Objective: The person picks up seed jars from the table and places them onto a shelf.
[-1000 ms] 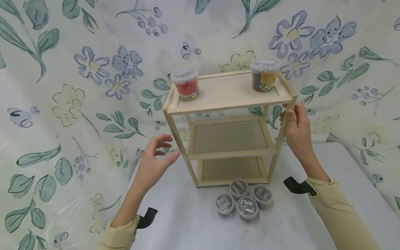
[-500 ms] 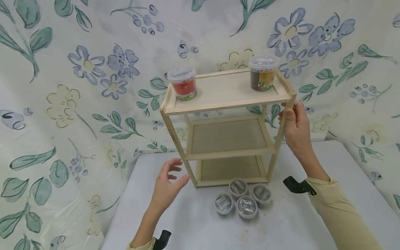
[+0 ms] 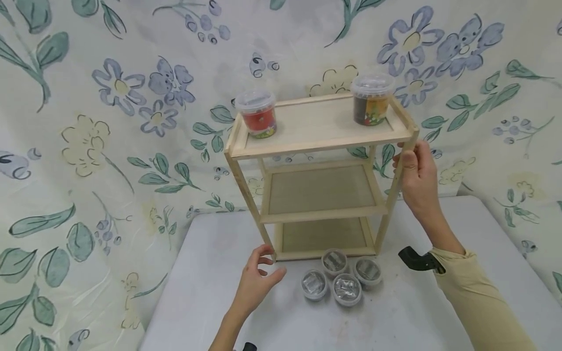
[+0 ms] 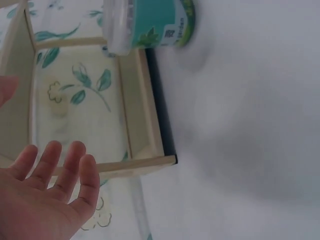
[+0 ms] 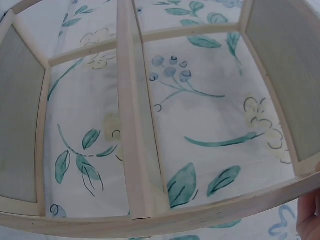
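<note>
Pale wooden three-tier shelf (image 3: 320, 190) upright on table; right post gripped.

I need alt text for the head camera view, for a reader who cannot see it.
A right hand grips the front right post of a wooden three-tier shelf on a grey table. The left hand, open, hovers beside four small tubs.

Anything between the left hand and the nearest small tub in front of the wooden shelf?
Nothing: bare grey table separates the left hand from the nearest clear-lidded small tub, seen in the head view.
</note>
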`<state>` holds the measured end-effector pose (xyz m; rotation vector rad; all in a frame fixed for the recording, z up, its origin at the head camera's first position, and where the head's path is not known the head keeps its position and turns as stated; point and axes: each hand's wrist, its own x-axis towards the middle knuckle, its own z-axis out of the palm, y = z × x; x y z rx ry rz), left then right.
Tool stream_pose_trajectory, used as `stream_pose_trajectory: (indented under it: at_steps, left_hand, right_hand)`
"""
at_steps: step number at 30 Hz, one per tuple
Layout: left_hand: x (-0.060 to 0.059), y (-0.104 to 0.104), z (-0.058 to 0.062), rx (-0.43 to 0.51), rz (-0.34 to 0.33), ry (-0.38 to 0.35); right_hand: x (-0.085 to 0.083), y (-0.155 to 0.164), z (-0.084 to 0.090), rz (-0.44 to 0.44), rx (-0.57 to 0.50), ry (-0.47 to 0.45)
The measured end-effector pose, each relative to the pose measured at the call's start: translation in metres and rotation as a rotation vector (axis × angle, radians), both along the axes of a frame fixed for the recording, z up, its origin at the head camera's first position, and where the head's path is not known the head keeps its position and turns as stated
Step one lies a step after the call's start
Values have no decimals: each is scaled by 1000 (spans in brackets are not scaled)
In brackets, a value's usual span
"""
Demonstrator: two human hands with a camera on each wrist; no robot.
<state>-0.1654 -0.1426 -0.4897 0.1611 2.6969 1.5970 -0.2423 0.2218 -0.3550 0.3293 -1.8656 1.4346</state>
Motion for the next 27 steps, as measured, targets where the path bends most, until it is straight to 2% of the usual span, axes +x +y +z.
stream_pose_trajectory:
  at_steps: [6,11,16,21,27]
  left_hand:
    - [-3,10,-7,0,-20,-26]
    - [-2,19,-18,-19,-86,-56]
    - [0,26,-28,-76,-160,-71]
    - [3,32,-39,-85,-217,-107]
    - [7,38,-51,-102,-255,-113]
  right_hand:
    - [-1,0,1,17,1,-6]
    - [0,1,1,8,8,-9]
    - [0,1,0,1,9,-19]
    - [0,1,0,9,-2,-13]
    - [0,2,-1,11,0,-5]
